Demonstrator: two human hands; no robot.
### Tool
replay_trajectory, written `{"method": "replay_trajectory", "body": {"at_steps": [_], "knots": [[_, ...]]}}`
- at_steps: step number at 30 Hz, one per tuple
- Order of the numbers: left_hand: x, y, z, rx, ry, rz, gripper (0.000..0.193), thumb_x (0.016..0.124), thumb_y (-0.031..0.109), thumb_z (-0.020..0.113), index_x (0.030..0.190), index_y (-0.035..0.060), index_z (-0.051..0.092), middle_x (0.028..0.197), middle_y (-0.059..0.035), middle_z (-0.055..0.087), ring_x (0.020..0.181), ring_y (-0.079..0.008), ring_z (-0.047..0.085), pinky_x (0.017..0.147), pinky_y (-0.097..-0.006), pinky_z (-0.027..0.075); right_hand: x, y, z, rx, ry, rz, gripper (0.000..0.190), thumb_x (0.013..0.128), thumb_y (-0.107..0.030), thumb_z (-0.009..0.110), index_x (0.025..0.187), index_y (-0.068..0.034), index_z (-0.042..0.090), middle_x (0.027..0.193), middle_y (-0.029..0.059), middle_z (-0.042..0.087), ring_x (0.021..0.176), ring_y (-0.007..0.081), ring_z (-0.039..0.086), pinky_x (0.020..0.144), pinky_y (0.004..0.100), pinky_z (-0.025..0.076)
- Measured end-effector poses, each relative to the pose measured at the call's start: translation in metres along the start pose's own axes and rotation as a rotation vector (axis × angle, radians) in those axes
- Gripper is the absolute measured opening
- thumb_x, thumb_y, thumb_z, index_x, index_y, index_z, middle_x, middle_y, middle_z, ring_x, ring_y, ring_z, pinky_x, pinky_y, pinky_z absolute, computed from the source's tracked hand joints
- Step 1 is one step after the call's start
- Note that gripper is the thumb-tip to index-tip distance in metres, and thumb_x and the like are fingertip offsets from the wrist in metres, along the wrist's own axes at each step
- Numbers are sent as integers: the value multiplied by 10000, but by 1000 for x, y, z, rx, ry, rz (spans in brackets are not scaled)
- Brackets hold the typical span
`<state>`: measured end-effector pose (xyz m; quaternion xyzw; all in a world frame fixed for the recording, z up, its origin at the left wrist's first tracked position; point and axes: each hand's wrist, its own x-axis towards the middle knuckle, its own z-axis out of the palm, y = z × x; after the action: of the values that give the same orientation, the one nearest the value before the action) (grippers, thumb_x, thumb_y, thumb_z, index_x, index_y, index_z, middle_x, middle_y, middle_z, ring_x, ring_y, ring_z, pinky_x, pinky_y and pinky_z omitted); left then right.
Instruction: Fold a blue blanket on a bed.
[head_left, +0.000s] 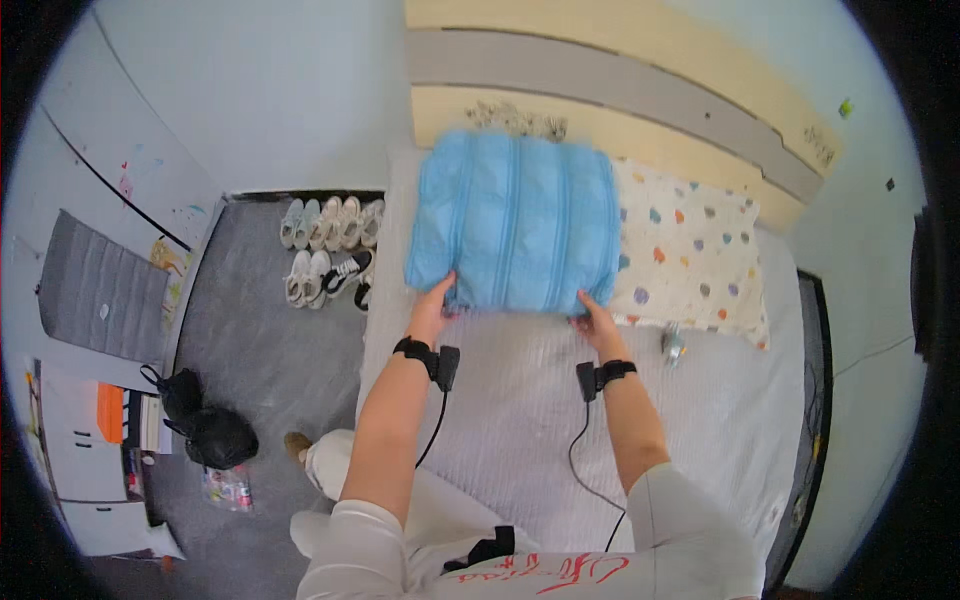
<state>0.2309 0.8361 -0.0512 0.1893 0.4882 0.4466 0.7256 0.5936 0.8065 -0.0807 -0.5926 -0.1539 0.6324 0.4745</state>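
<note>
A light-blue quilted pillow (517, 221), stitched in wide bands, lies at the head of the bed, its left side close to the mattress edge. My left hand (433, 309) grips its near left corner, thumb on top and fingers tucked beneath. At the near right corner my right hand (596, 321) holds it the same way. Immediately to the right is a white pillow (694, 255) with coloured spots, partly covered by the blue one. Both wrists carry black straps with small cabled boxes. The underside of the blue pillow is hidden.
Behind the pillows rises a cream and grey headboard (600, 71). A small shiny object (673, 346) rests on the white bed sheet (510, 397). Several pairs of shoes (330, 225) stand on the grey floor to the left. Black bags (217, 437) sit beside a white cabinet (86, 469).
</note>
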Motion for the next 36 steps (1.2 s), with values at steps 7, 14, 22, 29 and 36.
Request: {"method": "replay_trajectory", "body": {"at_steps": [7,14,22,29,36], "knots": [[-9,-8,-27,-105,61,0,677,757,246,747,1325,134,398,1366,-78,384,1242,-306,346,899,-537,366,-35,-17,36,-128,58,-147,514,743,-218,744,1184,-147,490,1055,13,584,942,179,520,725,346,421],[-62,10,-106,239,-76,522,523,871,242,615,1330,128,392,1382,-95,406,1221,-300,438,869,-544,441,-157,24,61,-390,-264,-293,452,810,-271,687,1182,-45,568,1098,86,630,957,209,598,791,384,469],[-173,53,-139,563,169,-62,893,827,524,621,1471,169,114,1491,-136,234,1345,-378,255,970,-655,295,-328,94,81,-864,-1476,-21,470,920,-309,564,1283,-20,489,1187,121,593,1048,230,574,888,365,451],[-240,-81,-125,474,-2,-319,1043,755,634,634,1480,136,75,1504,-161,195,1355,-384,230,997,-604,299,-244,-5,8,-527,-256,-546,474,911,-305,574,1266,-8,469,1175,104,571,1095,207,534,964,350,403],[-234,-124,-114,133,61,-42,994,756,519,687,1463,71,151,1440,-168,313,1284,-337,359,989,-471,376,-196,44,-18,-457,-232,-122,696,822,-345,682,1332,39,404,1294,167,510,1172,233,497,974,342,402]]}}
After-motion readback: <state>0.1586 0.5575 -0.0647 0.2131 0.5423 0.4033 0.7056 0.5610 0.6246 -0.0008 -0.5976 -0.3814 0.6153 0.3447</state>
